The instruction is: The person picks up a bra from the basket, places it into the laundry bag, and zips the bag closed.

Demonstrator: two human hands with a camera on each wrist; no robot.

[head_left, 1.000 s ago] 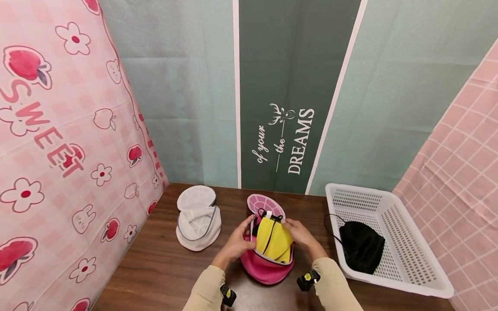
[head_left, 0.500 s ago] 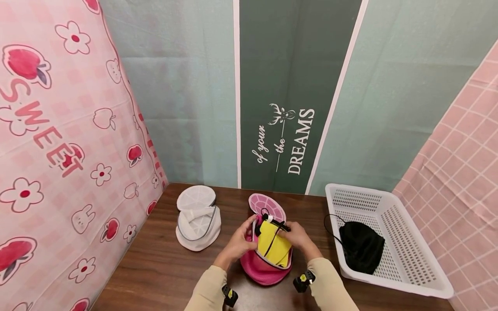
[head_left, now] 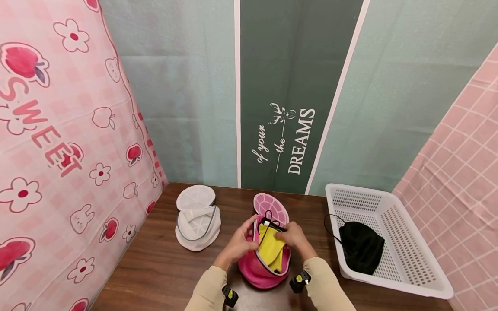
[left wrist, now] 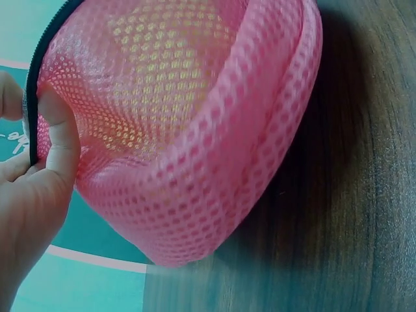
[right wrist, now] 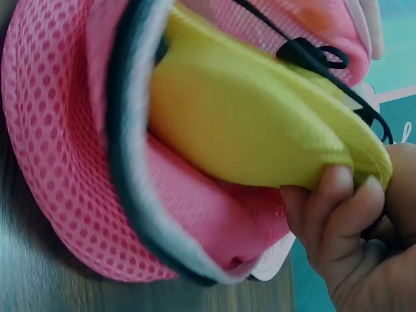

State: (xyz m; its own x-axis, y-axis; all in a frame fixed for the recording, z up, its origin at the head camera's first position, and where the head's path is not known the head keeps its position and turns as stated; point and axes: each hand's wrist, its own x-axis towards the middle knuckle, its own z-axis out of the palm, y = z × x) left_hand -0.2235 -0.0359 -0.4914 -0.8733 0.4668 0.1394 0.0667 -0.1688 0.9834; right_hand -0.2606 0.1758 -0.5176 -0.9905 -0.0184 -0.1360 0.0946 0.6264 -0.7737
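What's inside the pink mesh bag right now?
A yellow fabric item with a black cord sits partly inside the pink mesh bag, pinched by the right hand. Anything beneath the yellow item is covered and can't be seen.

The table [head_left: 233, 205] leaves a gap between white bag [head_left: 199, 224] and pink bag [head_left: 257, 270], narrowed by the left grip [head_left: 238, 242].

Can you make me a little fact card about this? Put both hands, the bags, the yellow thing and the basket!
Left hand: holds the rim of a round pink mesh bag
Right hand: pinches a soft yellow cloth item
Yellow item: partly inside the pink bag
Other bag: round white mesh bag, open, on the left
Basket: rectangular white plastic basket, on the right, holding a black cloth item
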